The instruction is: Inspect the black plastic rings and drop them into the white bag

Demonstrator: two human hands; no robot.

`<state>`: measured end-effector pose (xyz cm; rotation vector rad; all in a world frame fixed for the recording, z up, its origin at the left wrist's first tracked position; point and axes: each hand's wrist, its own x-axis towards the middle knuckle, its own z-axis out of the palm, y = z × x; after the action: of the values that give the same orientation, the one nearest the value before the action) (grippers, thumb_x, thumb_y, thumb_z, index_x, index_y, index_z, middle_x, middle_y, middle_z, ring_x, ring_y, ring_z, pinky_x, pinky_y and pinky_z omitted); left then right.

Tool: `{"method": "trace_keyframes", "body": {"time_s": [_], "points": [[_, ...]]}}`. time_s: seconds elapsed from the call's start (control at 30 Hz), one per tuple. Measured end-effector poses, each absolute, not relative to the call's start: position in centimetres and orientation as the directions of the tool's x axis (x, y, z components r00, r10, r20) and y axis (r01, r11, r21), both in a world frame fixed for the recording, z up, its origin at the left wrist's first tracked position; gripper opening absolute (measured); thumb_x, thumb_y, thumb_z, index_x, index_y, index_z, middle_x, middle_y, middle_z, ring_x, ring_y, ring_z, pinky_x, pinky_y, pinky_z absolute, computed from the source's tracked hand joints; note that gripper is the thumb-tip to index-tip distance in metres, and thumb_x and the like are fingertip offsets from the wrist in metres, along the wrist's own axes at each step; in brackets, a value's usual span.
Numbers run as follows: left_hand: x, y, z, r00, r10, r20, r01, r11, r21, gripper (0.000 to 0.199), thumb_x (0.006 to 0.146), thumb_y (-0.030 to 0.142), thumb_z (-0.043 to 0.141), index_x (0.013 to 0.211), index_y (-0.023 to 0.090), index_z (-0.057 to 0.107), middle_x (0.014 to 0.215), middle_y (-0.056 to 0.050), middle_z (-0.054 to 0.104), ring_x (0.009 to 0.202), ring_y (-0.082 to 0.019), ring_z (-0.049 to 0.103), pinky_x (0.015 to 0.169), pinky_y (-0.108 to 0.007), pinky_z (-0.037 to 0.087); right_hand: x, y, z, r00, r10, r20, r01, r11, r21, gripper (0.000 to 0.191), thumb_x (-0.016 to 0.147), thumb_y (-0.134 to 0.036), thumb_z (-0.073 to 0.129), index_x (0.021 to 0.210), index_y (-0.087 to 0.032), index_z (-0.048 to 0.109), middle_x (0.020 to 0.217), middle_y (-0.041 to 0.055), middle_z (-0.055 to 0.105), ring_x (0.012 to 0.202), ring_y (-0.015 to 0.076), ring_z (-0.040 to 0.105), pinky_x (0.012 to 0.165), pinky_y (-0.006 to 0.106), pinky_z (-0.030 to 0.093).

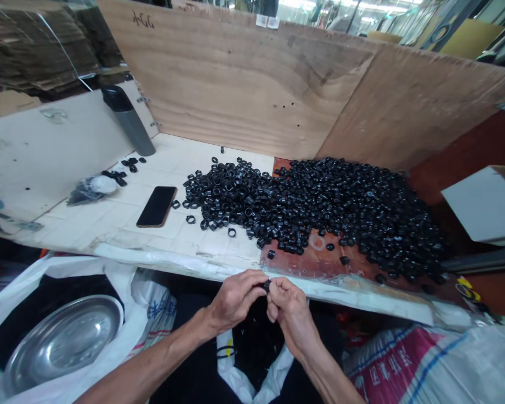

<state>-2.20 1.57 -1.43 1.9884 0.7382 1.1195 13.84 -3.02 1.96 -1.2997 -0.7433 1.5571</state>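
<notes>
Head view first: how do your hands stand, and what are they holding?

Your left hand point(235, 300) is closed to a pinch, thumb and fingertips gripping a small black piece point(266, 285). Your right hand point(289, 307) is curled, its thumb and forefinger closed on the other side of that same piece. The piece is mostly covered by your fingers, so its exact shape cannot be told.

And where does it sit relative to your desk point(122, 227)?

Just off the near edge, held in front of you, above an open white bag point(238, 377) with dark contents. Those contents are too dark to identify.

What lies on the desk before you?

A large pile of black parts point(244, 199) spreads from the pale surface on the left to the red-brown surface on the right. At its left end you have clear ring shapes, several lying loose; at the right the parts are packed too tightly to make out singly.

Anything else within your working area?

A phone point(156, 206) lies flat, left of the pile. Farther left, a grey bottle point(130, 123) stands near the wooden board point(244, 78).
</notes>
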Motion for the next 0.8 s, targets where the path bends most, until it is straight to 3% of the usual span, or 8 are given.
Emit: {"method": "trace_keyframes", "body": {"time_s": [0.1,0.2,0.3,0.37,0.43,0.6,0.73,0.8], "points": [[-3.4,1.7,-1.2,0.581,0.569,0.582,0.094,-0.757,0.646,0.036,0.091,0.007,0.054,0.126,0.015,0.056,0.113,-0.014,0.07,0.104,-0.022,0.067,0.09,-0.034,0.056,14.3,-3.3,1.9,-0.162,0.83,-0.533,-0.42,-0.547,-0.724,0.034,0.079,-0.044,0.071,0.071,-0.018,0.051,0.06,-0.0056,0.046,0.043,0.0048,0.032,0.045,0.021,0.031],[-4.3,2.7,0.7,0.727,0.5,0.471,0.061,-0.729,0.682,0.03,0.09,0.016,0.061,0.12,0.017,0.058,0.107,-0.011,0.07,0.097,-0.02,0.068,0.086,-0.031,0.056,15.3,-3.5,1.3,-0.135,0.841,-0.524,-0.159,-0.54,-0.826,0.036,0.086,-0.05,0.061,0.072,-0.018,0.052,0.056,-0.0047,0.046,0.039,0.0073,0.035,0.043,0.023,0.032],[-3.7,4.8,1.8,0.623,0.724,0.296,0.287,-0.563,0.775,0.038,0.079,0.038,0.076,0.107,0.016,0.061,0.097,-0.007,0.066,0.079,-0.017,0.066,0.071,-0.028,0.056,15.8,-2.2,0.6,0.098,0.983,-0.157,0.372,-0.183,-0.91,0.029,0.092,-0.046,0.056,0.085,-0.018,0.059,0.063,-0.0006,0.054,0.053,0.0149,0.052,0.054,0.027,0.042],[-2.4,6.6,1.1,0.37,0.878,0.304,0.485,-0.462,0.743,0.028,0.086,0.037,0.068,0.104,0.017,0.06,0.095,-0.006,0.063,0.075,-0.016,0.064,0.073,-0.029,0.056,15.8,-0.4,0.2,0.121,0.981,0.151,0.597,0.05,-0.8,0.021,0.092,-0.037,0.056,0.099,-0.018,0.061,0.087,0.0069,0.061,0.077,0.0211,0.061,0.069,0.032,0.049],[-1.0,8.2,-0.3,0.315,0.879,0.359,0.565,-0.478,0.673,0.027,0.086,0.03,0.066,0.11,0.018,0.059,0.1,-0.006,0.064,0.081,-0.018,0.064,0.076,-0.031,0.055,15.5,1.6,-0.1,0.054,0.955,0.293,0.69,0.177,-0.702,0.021,0.093,-0.029,0.052,0.109,-0.019,0.06,0.107,0.0121,0.06,0.096,0.0248,0.062,0.079,0.034,0.051],[0.3,9.8,-2.1,0.287,0.884,0.37,0.566,-0.468,0.678,0.021,0.085,0.016,0.06,0.105,0.019,0.065,0.098,-0.006,0.07,0.089,-0.02,0.066,0.086,-0.035,0.054,15.3,4.4,-1.3,-0.039,0.95,0.309,0.744,0.234,-0.626,0.021,0.092,-0.018,0.045,0.102,-0.019,0.063,0.1,0.0103,0.062,0.088,0.0231,0.065,0.079,0.034,0.053],[-0.9,9.1,-1.1,0.226,0.965,0.135,0.17,-0.175,0.97,0.025,0.081,0.023,0.07,0.105,0.018,0.068,0.094,-0.004,0.072,0.083,-0.017,0.068,0.082,-0.03,0.055,16.2,4.2,-2.2,0.114,0.96,0.256,0.58,0.145,-0.801,0.015,0.092,-0.027,0.053,0.099,-0.019,0.064,0.091,0.0063,0.067,0.069,0.0175,0.064,0.07,0.03,0.053],[-1.4,8.7,-0.7,0.257,0.966,0.007,-0.052,0.006,0.999,0.03,0.078,0.025,0.073,0.106,0.015,0.068,0.095,-0.006,0.074,0.085,-0.017,0.069,0.081,-0.029,0.055,16.5,4.1,-2.3,0.158,0.971,0.177,0.428,0.094,-0.899,0.018,0.091,-0.033,0.058,0.099,-0.019,0.065,0.085,0.004,0.068,0.062,0.0153,0.062,0.063,0.028,0.053]]}}
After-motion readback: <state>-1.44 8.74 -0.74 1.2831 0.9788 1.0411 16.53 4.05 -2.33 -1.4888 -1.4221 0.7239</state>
